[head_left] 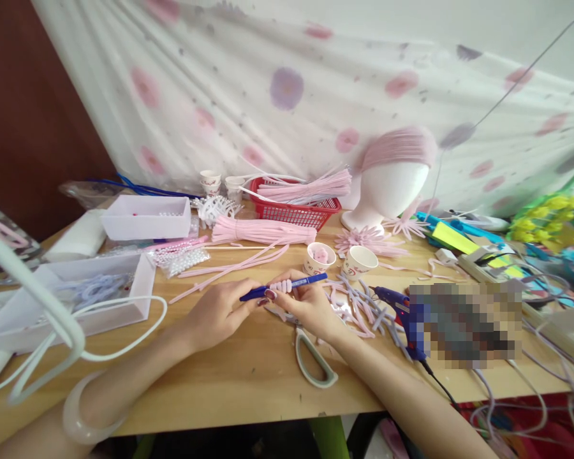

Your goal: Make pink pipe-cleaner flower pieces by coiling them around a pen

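Over the middle of the table I hold a blue pen (316, 278) level between both hands. A pale fuzzy stem (287, 286), like a pipe cleaner, is wound in several turns round its middle. My left hand (222, 312) is closed on the pen's left end. My right hand (310, 309) is closed round the pen at the coil, its thumb pressed by the turns. Under my right hand lie scissors (313, 363), their blades partly hidden. To the right are loose pink and grey-lilac stem pieces (358, 306).
A blue glue gun (404, 315) lies at right, near tangled cables. Behind my hands stand paper cups (362, 262), a pink stem bundle (263, 231), a red basket (291, 213) and a white foam head (387, 191). White trays (146, 217) and a white bent tube (52, 306) are at left.
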`<state>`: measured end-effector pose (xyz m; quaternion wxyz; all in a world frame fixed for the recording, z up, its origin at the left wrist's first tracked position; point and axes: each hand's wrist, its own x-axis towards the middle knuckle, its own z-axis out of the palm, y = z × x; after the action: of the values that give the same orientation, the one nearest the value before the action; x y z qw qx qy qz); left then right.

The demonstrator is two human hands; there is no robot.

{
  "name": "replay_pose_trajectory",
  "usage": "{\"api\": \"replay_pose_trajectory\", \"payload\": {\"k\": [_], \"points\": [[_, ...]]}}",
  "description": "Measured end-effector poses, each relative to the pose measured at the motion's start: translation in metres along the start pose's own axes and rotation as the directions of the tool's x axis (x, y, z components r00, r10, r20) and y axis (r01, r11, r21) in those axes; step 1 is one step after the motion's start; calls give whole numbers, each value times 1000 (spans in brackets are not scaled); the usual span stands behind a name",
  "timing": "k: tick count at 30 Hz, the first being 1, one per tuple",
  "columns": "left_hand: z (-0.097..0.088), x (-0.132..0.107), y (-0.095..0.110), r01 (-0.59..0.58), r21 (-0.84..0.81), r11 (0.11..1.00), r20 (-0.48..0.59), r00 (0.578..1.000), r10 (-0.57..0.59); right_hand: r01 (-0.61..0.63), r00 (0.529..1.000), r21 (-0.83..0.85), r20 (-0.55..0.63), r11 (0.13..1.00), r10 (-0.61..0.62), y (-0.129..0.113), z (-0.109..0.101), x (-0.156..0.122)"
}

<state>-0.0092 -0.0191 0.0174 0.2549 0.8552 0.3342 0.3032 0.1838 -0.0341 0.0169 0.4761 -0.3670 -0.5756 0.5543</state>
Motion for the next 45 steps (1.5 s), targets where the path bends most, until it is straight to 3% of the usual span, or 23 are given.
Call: {"api": "replay_pose_trajectory", "payload": {"k": [5, 9, 15, 18, 22, 25, 27, 29, 34, 36, 41, 45], "points": [[0, 1, -7, -32, 105, 994, -50, 998, 37, 77, 992, -58, -91, 995, -82, -3, -4, 5], [-8, 2, -18, 30, 148, 989, -123, 992, -12, 175, 946, -127, -252, 976, -203, -6, -20, 14], [-12, 5, -35, 141, 212, 967, -199, 975, -99, 190, 928, 42, -335, 981, -165, 2, -36, 24], [-9, 5, -37, 218, 243, 945, -170, 969, -180, 172, 942, 96, -307, 980, -135, 4, -35, 24], [-4, 7, -33, 249, 273, 929, -188, 961, -202, -10, 999, 89, -50, 996, 14, 3, -29, 17], [-4, 9, -27, 154, 146, 977, -261, 959, -112, -100, 990, 84, 108, 991, 91, 3, -22, 11], [-3, 8, -21, 112, -82, 990, -225, 966, -128, -137, 981, 157, 161, 978, 112, 6, -18, 8], [1, 6, -16, 129, -303, 944, -134, 975, -176, -172, 973, 234, 194, 957, 128, 10, -13, 7], [18, 2, -8, 191, -563, 804, -14, 971, -241, -214, 964, 236, 208, 948, 165, 17, -5, 3], [22, 1, -6, 208, -599, 773, -23, 961, -277, -206, 965, 180, 203, 962, 168, 16, -3, 1], [21, 0, -3, 216, -567, 795, -110, 936, -333, -179, 970, 41, 175, 983, 170, 11, 3, -5], [17, 2, -3, 243, -663, 708, -87, 914, -395, -104, 987, -108, 111, 989, 116, 10, 4, -6]]}}
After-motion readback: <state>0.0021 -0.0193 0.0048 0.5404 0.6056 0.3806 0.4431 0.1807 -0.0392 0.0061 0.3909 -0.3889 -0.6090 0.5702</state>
